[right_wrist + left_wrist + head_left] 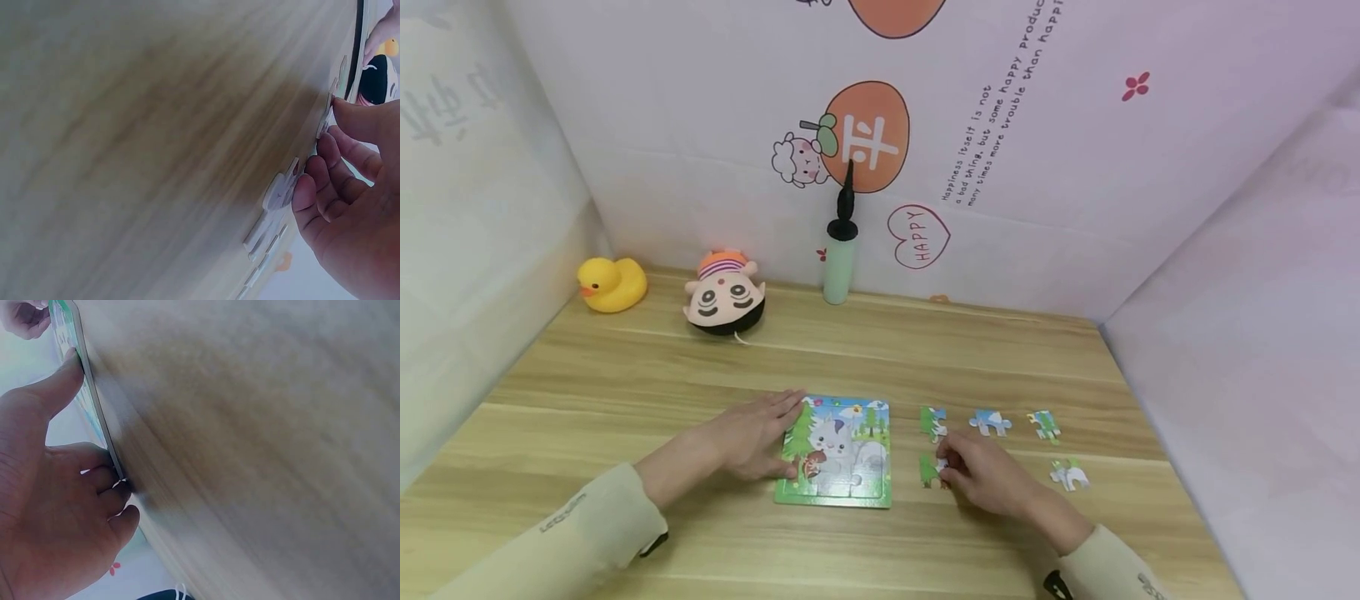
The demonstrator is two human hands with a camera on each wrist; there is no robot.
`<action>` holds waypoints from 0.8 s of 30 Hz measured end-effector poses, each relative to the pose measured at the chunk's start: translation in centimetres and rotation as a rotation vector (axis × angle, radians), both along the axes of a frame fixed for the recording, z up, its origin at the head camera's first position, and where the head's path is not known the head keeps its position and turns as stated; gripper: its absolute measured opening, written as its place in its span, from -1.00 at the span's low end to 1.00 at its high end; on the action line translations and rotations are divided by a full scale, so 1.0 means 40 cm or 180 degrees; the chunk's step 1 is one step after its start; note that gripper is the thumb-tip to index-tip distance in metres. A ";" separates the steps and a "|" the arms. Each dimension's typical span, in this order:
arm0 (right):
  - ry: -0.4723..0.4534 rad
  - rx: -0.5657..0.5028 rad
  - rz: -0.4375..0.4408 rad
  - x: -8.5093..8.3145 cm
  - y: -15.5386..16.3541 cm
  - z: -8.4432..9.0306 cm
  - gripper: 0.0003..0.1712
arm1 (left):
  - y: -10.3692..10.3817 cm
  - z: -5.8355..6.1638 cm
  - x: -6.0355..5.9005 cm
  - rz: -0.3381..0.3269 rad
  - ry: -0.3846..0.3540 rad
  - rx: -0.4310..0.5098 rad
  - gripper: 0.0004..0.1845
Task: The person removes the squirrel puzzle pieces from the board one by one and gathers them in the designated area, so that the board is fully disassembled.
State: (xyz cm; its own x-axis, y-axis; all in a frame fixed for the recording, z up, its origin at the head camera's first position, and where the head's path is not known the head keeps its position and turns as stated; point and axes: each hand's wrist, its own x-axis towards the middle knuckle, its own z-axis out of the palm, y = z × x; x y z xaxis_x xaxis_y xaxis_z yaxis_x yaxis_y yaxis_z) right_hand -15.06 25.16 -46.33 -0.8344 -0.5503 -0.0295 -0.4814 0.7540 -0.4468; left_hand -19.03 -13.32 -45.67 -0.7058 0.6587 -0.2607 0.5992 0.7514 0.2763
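Note:
A green-framed picture puzzle board lies flat on the wooden table. My left hand rests on the board's left edge with its fingers laid out; in the left wrist view the thumb and fingertips touch the board's rim. My right hand is just right of the board and pinches a loose green puzzle piece between thumb and fingers. In the right wrist view the thumb touches that puzzle piece on the tabletop.
Several loose pieces lie right of the board: a green one, a blue one, another and a white one. A yellow duck, a plush head and a hand pump stand by the back wall.

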 end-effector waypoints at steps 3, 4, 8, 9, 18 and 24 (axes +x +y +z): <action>0.0027 0.0052 -0.0010 0.000 -0.002 -0.001 -0.91 | 0.001 -0.001 0.000 -0.0007 0.0007 0.0015 0.07; 0.0038 0.0076 -0.0025 0.000 -0.003 -0.002 -0.90 | 0.001 0.000 0.000 -0.0005 0.0009 0.0012 0.07; 0.0174 0.0211 -0.0070 0.003 -0.017 0.001 -0.87 | 0.004 0.001 0.001 0.0015 0.0041 -0.0038 0.08; 0.0240 0.0245 -0.0074 0.004 -0.024 0.002 -0.86 | 0.006 0.002 0.002 0.0034 0.0045 -0.0058 0.09; 0.0663 0.0278 0.0170 0.016 -0.108 0.014 -0.72 | 0.033 0.018 0.022 -0.0128 0.0309 -0.0164 -0.02; 0.0612 0.0414 0.0235 0.012 -0.165 0.027 -0.62 | 0.053 0.036 0.029 -0.0194 0.0198 -0.0193 -0.09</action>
